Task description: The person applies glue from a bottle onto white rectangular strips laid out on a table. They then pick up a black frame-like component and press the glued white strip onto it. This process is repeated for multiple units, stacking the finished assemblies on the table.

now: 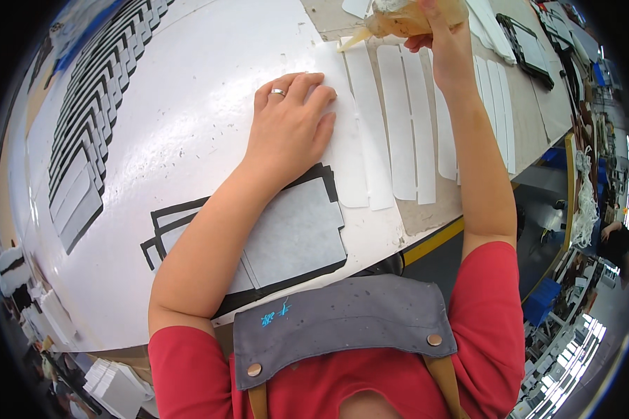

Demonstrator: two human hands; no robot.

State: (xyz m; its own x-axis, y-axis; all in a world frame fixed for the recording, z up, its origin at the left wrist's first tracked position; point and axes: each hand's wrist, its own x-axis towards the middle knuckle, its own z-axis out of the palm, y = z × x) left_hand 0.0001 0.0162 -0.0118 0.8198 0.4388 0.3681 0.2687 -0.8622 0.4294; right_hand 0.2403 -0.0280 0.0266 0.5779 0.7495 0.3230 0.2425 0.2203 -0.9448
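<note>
Near the far edge of the view, my right hand (449,45) is wrapped round a clear squeeze bottle (397,19) of yellowish liquid, tipped with its nozzle pointing left. The nozzle tip sits over the far end of a pair of white strips (367,133). My left hand (291,115) lies palm down with slightly bent fingers, fingertips by the left edge of those strips. It holds nothing and wears a ring. Below my left forearm is a black piece with light grey panels (293,223), partly hidden by the arm.
More white strips (402,126) lie in pairs to the right, some behind my right forearm. A long overlapping row of black-edged grey panels (84,153) runs along the left of the white tabletop (189,91). A black-framed piece (525,49) lies at the far right.
</note>
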